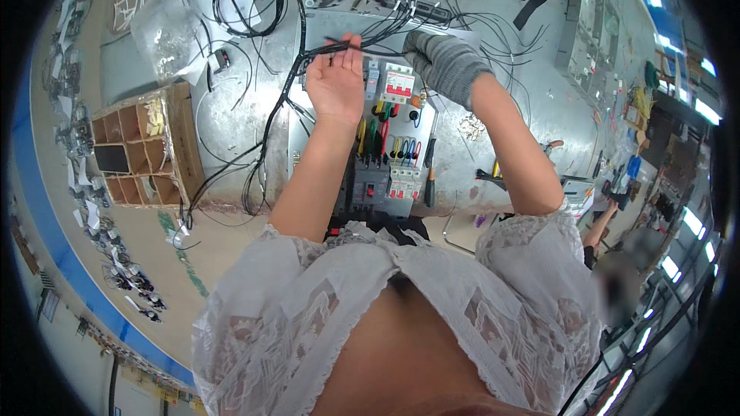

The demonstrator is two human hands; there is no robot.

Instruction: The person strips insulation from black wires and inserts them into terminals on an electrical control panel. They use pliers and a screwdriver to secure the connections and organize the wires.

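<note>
Head view: one black wire harness [301, 55] crosses the upper part of one metal panel [297, 137]; probably light, springy, best held by its bundled trunk. Bare left hand [336, 81]: palm up, fingers apart, against the wires. Gloved right hand [445, 64]: curled, fingertips hidden, grip unclear. Nearer: one dark moulded-case breaker [371, 185].

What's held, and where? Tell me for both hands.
The left hand has the black wire harness across its fingers, on the branch right of the trunk; whether they grip cannot be told. The right hand is gloved, fingertips hidden: hold unclear.
</note>
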